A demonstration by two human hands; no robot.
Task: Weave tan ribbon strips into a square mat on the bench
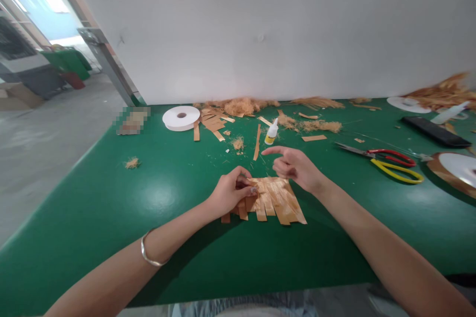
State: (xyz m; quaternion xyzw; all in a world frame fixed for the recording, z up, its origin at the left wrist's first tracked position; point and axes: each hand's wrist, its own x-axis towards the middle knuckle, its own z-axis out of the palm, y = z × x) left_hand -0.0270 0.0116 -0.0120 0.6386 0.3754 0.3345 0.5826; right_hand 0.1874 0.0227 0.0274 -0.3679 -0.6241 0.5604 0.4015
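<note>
A piece made of overlapping golden-brown strips (pixel 277 200) lies on the green table, its loose strip ends pointing toward me. My left hand (pixel 232 190) pinches its left part between thumb and fingers. Just above its upper right edge is my right hand (pixel 293 166), index finger stretched out to the left and the other fingers curled in; nothing shows in its grip. Beyond the hands stands a small white glue bottle (pixel 271 132) with a yellow label, beside a narrow brown strip (pixel 257 142).
Scissors (pixel 388 161) with red and yellow handles, a black phone (pixel 435 131) and a ribbon roll (pixel 459 171) lie at right. A white roll (pixel 181 118), cut strips (pixel 213 123) and frayed fibres (pixel 241 106) sit near the pale back panel (pixel 260 34).
</note>
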